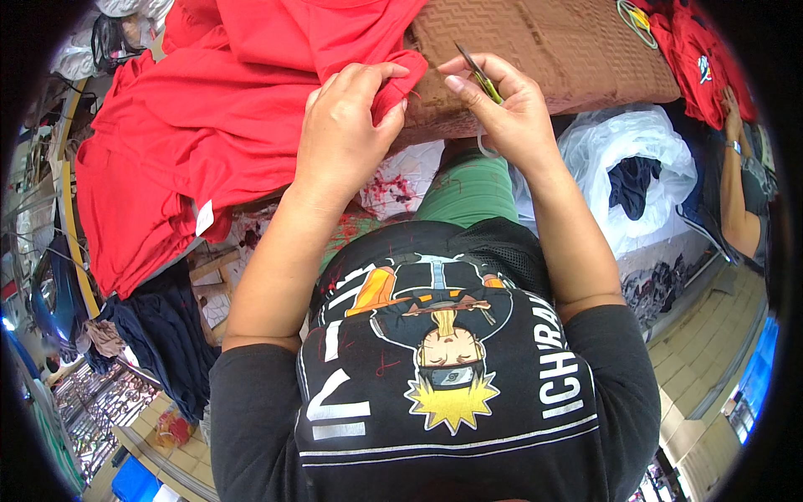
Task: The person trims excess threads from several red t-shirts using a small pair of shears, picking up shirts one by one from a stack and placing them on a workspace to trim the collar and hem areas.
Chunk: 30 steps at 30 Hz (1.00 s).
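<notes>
A red garment [209,117] is spread over the left part of the work surface, with a white tag [205,217] at its lower edge. My left hand [347,117] is closed on a fold of it, fingers and thumb pinching the edge. A short loose thread sticks out by that edge. To the right, my right hand [514,109] grips small thread snips [485,82] with a yellow-green handle. Their dark blades point up and away, a little apart from the red cloth. Part of the handle is hidden by my fingers.
A brown patterned cloth [577,50] covers the padded surface ahead. Below it at the right, a clear plastic bag [669,159] holds dark cloth. At the far right, another person's arm [736,184] reaches to a red garment [698,67]. Dark clothes [163,326] hang at the left.
</notes>
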Available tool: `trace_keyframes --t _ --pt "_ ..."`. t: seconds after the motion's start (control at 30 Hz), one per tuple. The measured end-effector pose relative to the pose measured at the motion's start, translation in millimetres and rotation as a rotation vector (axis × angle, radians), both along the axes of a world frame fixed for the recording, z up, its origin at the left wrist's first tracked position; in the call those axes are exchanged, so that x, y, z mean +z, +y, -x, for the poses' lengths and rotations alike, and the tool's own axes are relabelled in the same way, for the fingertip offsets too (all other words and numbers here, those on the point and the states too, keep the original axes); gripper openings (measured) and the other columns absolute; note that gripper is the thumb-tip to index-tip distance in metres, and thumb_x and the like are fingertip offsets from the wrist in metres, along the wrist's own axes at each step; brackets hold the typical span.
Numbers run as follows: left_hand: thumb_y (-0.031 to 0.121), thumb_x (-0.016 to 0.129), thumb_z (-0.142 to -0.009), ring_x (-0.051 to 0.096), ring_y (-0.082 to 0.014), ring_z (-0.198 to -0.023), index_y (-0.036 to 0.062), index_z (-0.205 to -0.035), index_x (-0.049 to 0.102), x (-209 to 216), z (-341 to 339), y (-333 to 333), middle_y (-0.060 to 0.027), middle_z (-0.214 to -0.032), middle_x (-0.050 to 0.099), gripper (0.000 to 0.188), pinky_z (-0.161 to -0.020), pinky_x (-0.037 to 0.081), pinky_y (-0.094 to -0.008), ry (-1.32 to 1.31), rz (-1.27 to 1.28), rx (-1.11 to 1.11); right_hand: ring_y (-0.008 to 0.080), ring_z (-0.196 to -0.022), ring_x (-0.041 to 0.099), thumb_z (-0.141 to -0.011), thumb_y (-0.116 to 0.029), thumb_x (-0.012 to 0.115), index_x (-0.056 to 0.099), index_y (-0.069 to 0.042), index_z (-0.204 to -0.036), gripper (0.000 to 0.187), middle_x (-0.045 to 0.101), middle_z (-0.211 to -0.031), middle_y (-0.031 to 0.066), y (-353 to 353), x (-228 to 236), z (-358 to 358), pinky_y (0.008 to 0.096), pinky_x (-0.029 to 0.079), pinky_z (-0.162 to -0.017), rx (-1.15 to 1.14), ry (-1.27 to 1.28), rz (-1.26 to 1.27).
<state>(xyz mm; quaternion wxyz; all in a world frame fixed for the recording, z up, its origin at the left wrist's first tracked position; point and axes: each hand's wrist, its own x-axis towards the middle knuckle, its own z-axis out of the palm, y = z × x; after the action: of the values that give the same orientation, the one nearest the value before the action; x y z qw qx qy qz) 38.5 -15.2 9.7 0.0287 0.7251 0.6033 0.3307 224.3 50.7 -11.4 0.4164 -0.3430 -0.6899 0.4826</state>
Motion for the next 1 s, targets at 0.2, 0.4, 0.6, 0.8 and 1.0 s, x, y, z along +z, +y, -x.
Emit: trace_keyframes --t 0.2,0.4,0.6,0.8,1.0 --pt "0.010 0.070 -0.082 0.064 -0.0123 -0.089 0.0046 -0.111 0.065 6 0 -2 -0.0092 -0.102 0.069 0.029 -0.078 0.049 -0.0267 -0.409 0.147 -0.023 0.0088 -0.079 0.060 -0.083 -0.010 0.070 0.065 -0.002 -0.104 0.023 0.069 -0.088 0.0062 4 -8 15 0.0257 0.049 -0.072 0.057 0.024 -0.055" --pt "0.011 0.071 -0.082 0.065 -0.0140 -0.086 0.0051 -0.103 0.069 15 2 -5 -0.0088 -0.099 0.069 0.022 -0.076 0.049 -0.0261 -0.305 0.100 0.017 0.0132 -0.072 0.062 -0.084 -0.013 0.069 0.066 -0.005 -0.101 0.020 0.068 -0.082 0.0105 9 -6 25 0.0293 0.049 -0.066 0.111 -0.043 -0.080" --pt "0.016 0.071 -0.079 0.065 -0.0243 -0.078 0.0072 -0.088 0.070 14 10 0 -0.0086 -0.093 0.068 0.013 -0.066 0.051 -0.0317 -0.033 -0.171 0.036 0.0256 -0.072 0.064 -0.080 -0.008 0.067 0.065 -0.005 -0.098 0.018 0.066 -0.084 0.0144 5 11 25 0.0317 0.049 -0.065 0.090 -0.151 -0.253" --pt "0.016 0.068 -0.086 0.061 -0.0119 -0.069 0.0014 -0.091 0.068 22 7 -4 -0.0039 -0.078 0.067 0.016 -0.065 0.049 -0.0242 -0.386 0.212 0.109 0.0293 -0.075 0.065 -0.078 -0.011 0.067 0.066 -0.006 -0.097 0.020 0.066 -0.083 0.0141 7 21 18 0.0349 0.051 -0.067 0.112 -0.268 -0.337" --pt "0.015 0.063 -0.092 0.057 -0.0053 -0.076 -0.0034 -0.099 0.064 18 9 -5 0.0000 -0.083 0.065 0.019 -0.070 0.047 -0.0197 -0.582 0.397 0.007 0.0334 -0.076 0.066 -0.081 -0.038 0.069 0.067 -0.005 -0.096 0.037 0.066 -0.081 0.0173 15 47 5 0.0400 0.051 -0.067 0.170 -0.397 -0.452"
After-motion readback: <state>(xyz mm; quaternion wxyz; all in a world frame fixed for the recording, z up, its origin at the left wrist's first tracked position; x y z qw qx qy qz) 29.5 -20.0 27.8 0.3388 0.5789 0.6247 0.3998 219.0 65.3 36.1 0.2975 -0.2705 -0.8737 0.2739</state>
